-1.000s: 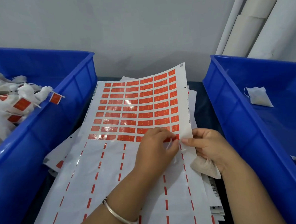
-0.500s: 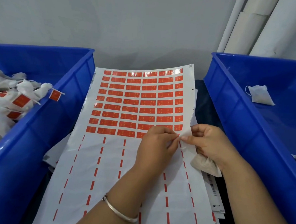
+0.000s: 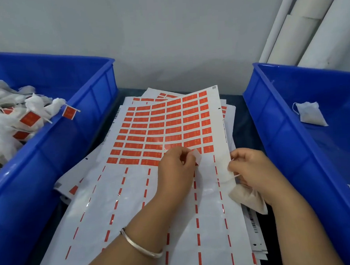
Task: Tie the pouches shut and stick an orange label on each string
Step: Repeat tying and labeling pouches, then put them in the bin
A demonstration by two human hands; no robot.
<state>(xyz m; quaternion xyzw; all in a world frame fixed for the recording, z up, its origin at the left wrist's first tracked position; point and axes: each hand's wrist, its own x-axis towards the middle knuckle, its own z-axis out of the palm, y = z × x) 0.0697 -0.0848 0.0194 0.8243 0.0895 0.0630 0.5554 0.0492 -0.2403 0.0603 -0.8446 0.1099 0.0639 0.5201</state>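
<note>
Label (image 3: 197, 158) is pinched in the left hand's (image 3: 175, 173) grip, peeled off the sheet (image 3: 163, 129); right hand (image 3: 252, 168) grips pouch (image 3: 248, 199) and string (image 3: 234, 177). Next, probably: fold label round string.

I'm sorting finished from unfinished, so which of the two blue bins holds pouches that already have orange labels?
The left blue bin: its heap of white pouches carries orange labels on the strings. The right blue bin shows a plain pouch with no label.
</note>
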